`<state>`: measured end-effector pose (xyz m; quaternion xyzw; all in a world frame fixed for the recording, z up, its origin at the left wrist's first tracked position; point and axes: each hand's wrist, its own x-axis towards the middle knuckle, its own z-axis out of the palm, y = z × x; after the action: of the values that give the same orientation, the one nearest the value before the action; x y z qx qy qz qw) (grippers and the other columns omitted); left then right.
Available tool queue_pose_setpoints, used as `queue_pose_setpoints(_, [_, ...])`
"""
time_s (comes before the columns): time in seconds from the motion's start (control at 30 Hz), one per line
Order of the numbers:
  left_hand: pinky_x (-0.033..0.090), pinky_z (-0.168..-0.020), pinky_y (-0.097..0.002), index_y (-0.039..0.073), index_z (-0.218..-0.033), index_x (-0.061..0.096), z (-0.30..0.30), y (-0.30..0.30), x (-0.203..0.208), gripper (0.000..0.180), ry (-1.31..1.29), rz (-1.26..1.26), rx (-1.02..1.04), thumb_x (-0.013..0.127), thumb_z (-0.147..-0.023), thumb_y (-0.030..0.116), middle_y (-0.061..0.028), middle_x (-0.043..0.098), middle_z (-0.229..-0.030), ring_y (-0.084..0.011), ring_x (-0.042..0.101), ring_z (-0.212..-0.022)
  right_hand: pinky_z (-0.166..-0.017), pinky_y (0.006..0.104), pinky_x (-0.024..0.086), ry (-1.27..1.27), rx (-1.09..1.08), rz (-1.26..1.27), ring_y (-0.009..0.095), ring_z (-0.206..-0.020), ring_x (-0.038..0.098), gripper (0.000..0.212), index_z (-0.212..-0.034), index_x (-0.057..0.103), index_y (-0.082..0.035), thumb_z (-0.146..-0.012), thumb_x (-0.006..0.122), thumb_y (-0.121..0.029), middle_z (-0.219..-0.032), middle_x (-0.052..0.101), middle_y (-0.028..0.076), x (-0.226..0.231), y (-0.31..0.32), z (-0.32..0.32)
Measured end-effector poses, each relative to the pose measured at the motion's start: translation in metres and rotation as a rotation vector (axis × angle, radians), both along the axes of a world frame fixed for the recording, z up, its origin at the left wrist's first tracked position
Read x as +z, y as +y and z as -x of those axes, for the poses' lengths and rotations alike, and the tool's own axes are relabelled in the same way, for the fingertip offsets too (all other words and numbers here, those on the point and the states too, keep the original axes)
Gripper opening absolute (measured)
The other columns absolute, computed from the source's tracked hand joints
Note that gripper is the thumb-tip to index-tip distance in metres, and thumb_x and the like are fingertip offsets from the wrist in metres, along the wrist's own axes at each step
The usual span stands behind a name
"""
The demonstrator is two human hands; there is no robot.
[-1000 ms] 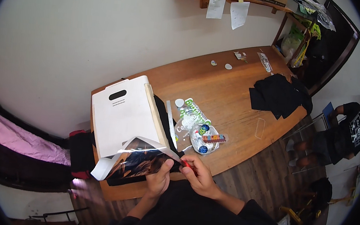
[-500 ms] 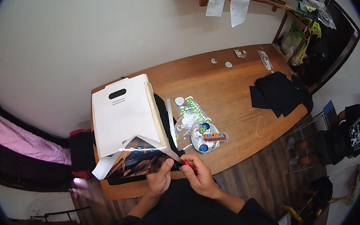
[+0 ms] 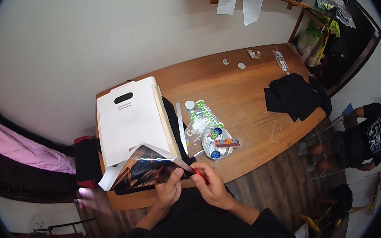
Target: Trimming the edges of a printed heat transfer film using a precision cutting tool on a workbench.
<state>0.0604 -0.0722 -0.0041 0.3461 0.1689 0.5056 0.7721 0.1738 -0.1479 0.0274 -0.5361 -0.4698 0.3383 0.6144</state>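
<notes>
My left hand (image 3: 168,190) pinches the near right corner of a glossy dark printed sheet (image 3: 146,170), its thumb lying on top. The sheet curls up with its white back showing at the left end. Closed around a red-handled tool (image 3: 199,175), my right hand (image 3: 214,186) works at that same corner, close beside the left. Fingers cover most of the tool, so its kind is unclear. Partly over the sheet lies a white flat panel (image 3: 131,118) with a dark oval handle slot, and black cloth (image 3: 171,112) shows along its right side.
A steel ruler (image 3: 181,128), cut-out stickers (image 3: 204,113) and a clear plastic bag (image 3: 217,151) lie right of the panel on the wooden table (image 3: 248,92). Black garments (image 3: 296,97) are heaped at the far right. Another person (image 3: 363,138) sits beyond the table's right edge.
My hands keep almost the same grip and place at the sheet's corner. At the right, the other person has leaned and shifted to the left, with an arm reaching forward.
</notes>
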Motion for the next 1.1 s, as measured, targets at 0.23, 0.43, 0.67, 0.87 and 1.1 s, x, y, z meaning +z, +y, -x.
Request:
queue_pose_setpoints(0.23, [0.046, -0.086, -0.0304, 0.006, -0.115, 0.049, -0.001, -0.008, -0.003, 0.029, 0.000, 0.007, 0.060, 0.055, -0.088, -0.001, -0.0053, 0.057, -0.101, -0.0152, 0.055, -0.093, -0.066, 0.0267, 0.047, -0.017, -0.012, -0.005, 0.016, -0.076, 0.061, 0.025, -0.113, 0.049, 0.002, -0.092, 0.055, -0.010, -0.088, 0.061, 0.014, -0.005, 0.000, 0.002])
queue_pose_setpoints(0.43, [0.046, -0.086, -0.0305, 0.006, -0.116, 0.049, -0.001, -0.011, -0.001, 0.029, -0.004, 0.030, 0.047, 0.055, -0.089, 0.000, -0.0049, 0.057, -0.102, -0.0150, 0.055, -0.093, -0.062, 0.0238, 0.045, 0.001, -0.024, -0.016, 0.011, -0.071, 0.057, 0.021, -0.110, 0.049, 0.002, -0.092, 0.054, -0.008, -0.081, 0.060, 0.009, -0.009, 0.001, 0.003])
queue_pose_setpoints(0.67, [0.046, -0.087, -0.0312, 0.007, -0.117, 0.049, 0.001, -0.010, -0.004, 0.031, 0.018, 0.019, 0.046, 0.056, -0.088, -0.001, -0.0053, 0.057, -0.103, -0.0156, 0.056, -0.095, -0.064, 0.0214, 0.046, -0.002, -0.006, 0.008, 0.008, -0.074, 0.057, 0.018, -0.108, 0.049, 0.002, -0.093, 0.051, -0.007, -0.082, 0.060, 0.007, -0.011, 0.000, 0.001])
queue_pose_setpoints(0.87, [0.046, -0.088, -0.0320, 0.006, -0.117, 0.048, 0.001, -0.011, -0.001, 0.031, 0.036, 0.012, 0.058, 0.057, -0.088, -0.001, -0.0055, 0.056, -0.104, -0.0157, 0.055, -0.097, -0.066, 0.0215, 0.046, 0.026, -0.013, 0.008, 0.007, -0.076, 0.057, 0.017, -0.108, 0.050, 0.002, -0.094, 0.050, -0.009, -0.084, 0.060, 0.006, -0.009, -0.001, 0.002])
queue_pose_setpoints(1.1, [0.046, -0.086, -0.0318, 0.006, -0.115, 0.048, 0.000, -0.006, 0.002, 0.031, 0.020, 0.011, 0.039, 0.057, -0.087, -0.001, -0.0057, 0.055, -0.101, -0.0164, 0.054, -0.094, -0.068, 0.0219, 0.045, 0.073, 0.027, 0.008, 0.007, -0.078, 0.054, 0.020, -0.111, 0.049, 0.002, -0.094, 0.050, -0.010, -0.086, 0.060, 0.006, -0.002, -0.002, 0.000])
